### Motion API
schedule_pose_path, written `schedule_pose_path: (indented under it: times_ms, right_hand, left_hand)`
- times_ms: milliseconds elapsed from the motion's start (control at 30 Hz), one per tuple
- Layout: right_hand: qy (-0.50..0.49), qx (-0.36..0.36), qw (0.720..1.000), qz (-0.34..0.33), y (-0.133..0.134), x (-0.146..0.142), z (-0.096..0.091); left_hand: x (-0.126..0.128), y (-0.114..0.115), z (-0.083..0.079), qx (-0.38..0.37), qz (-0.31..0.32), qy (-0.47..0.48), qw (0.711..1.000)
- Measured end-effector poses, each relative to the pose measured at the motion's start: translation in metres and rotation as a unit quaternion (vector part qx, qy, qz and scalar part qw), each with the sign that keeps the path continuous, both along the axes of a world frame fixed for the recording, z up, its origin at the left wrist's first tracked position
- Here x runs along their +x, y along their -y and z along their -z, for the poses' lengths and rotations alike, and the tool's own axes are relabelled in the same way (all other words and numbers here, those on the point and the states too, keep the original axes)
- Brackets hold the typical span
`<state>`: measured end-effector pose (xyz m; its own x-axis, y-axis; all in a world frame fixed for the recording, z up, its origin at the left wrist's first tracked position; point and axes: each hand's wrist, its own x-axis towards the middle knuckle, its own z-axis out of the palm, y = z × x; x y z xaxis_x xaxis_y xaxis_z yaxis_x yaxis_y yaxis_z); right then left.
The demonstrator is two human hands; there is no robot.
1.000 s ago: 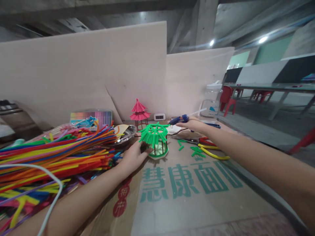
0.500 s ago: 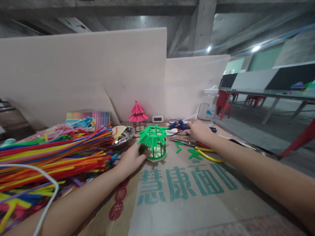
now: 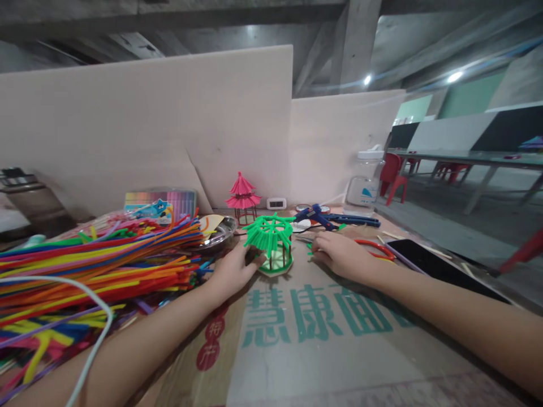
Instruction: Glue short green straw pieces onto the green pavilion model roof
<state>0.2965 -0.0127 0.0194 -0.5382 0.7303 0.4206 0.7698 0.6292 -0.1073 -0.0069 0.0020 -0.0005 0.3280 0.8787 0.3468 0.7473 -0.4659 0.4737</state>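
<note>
Sprawling left of the left hand (image 3: 231, 272) is a multicoloured pipe-cleaner heap (image 3: 97, 265), that hand clasps the small green pipe-cleaner pavilion (image 3: 271, 240), already roofed and posted, and the right hand (image 3: 339, 255) covers loose green offcuts (image 3: 309, 247), grip unclear.

Bare cardboard (image 3: 339, 350) near — pipe-cleaner heap (image 3: 106, 254) L, green pavilion (image 3: 270, 232) mid, scissors (image 3: 375, 246) + phone (image 3: 436, 264) R

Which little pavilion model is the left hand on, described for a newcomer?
Start at the cardboard sheet with big green characters; at its far end, right of the pipe-cleaner pile, the left hand holds a small round green pavilion. Its spoked green roof sets it apart from the pink tiered pavilion farther back by the board.
</note>
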Motion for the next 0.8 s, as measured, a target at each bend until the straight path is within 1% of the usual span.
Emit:
schedule_pose_path:
  times_ms: [67, 100, 133, 167, 233, 267, 333, 400, 433, 500, 533, 600, 667, 733, 800]
  right_hand:
    - [-0.088, -0.021, 0.996, 0.027, 0.008, -0.002, -0.003]
    - [-0.148, -0.040, 0.988, 0.031, 0.013, -0.004, -0.005]
    - [-0.215, -0.062, 0.974, 0.024, 0.017, -0.007, -0.008]
    - [-0.284, -0.084, 0.955, 0.010, 0.022, -0.011, -0.010]
    - [-0.398, -0.128, 0.908, -0.022, 0.032, -0.022, -0.012]
    - [-0.436, -0.148, 0.887, -0.035, 0.036, -0.028, -0.013]
    - [-0.478, -0.182, 0.858, -0.052, 0.043, -0.039, -0.014]
    - [-0.493, -0.209, 0.842, -0.058, 0.049, -0.047, -0.015]
    - [-0.495, -0.219, 0.839, -0.059, 0.050, -0.050, -0.015]
    - [-0.485, -0.231, 0.841, -0.058, 0.052, -0.053, -0.016]
    - [-0.474, -0.232, 0.847, -0.056, 0.053, -0.054, -0.016]
    - [-0.438, -0.222, 0.870, -0.049, 0.053, -0.054, -0.017]
    - [-0.383, -0.184, 0.904, -0.041, 0.052, -0.053, -0.017]
    - [-0.325, -0.128, 0.937, -0.029, 0.051, -0.053, -0.018]
    - [-0.278, -0.081, 0.957, -0.020, 0.050, -0.053, -0.018]
  left_hand:
    - [0.000, 0.000, 0.000, 0.013, 0.005, 0.006, 1.000]
    - [0.000, 0.000, -0.001, 0.023, 0.013, 0.013, 1.000]
    - [0.001, 0.001, -0.001, 0.032, 0.023, 0.019, 0.999]
    - [0.001, 0.001, -0.002, 0.040, 0.032, 0.023, 0.998]
    - [0.002, 0.003, -0.004, 0.047, 0.042, 0.026, 0.998]
    - [0.002, 0.003, -0.004, 0.048, 0.043, 0.026, 0.998]
    - [0.003, 0.003, -0.005, 0.048, 0.041, 0.024, 0.998]
    - [0.004, 0.003, -0.005, 0.047, 0.038, 0.021, 0.998]
    - [0.005, 0.003, -0.005, 0.047, 0.036, 0.019, 0.998]
    - [0.005, 0.004, -0.006, 0.050, 0.032, 0.016, 0.998]
    - [0.006, 0.004, -0.006, 0.052, 0.032, 0.015, 0.998]
    - [0.007, 0.005, -0.008, 0.057, 0.035, 0.011, 0.998]
    - [0.009, 0.007, -0.010, 0.064, 0.040, 0.007, 0.997]
    - [0.009, 0.008, -0.010, 0.072, 0.040, 0.005, 0.997]
    - [0.009, 0.009, -0.009, 0.079, 0.037, 0.002, 0.996]
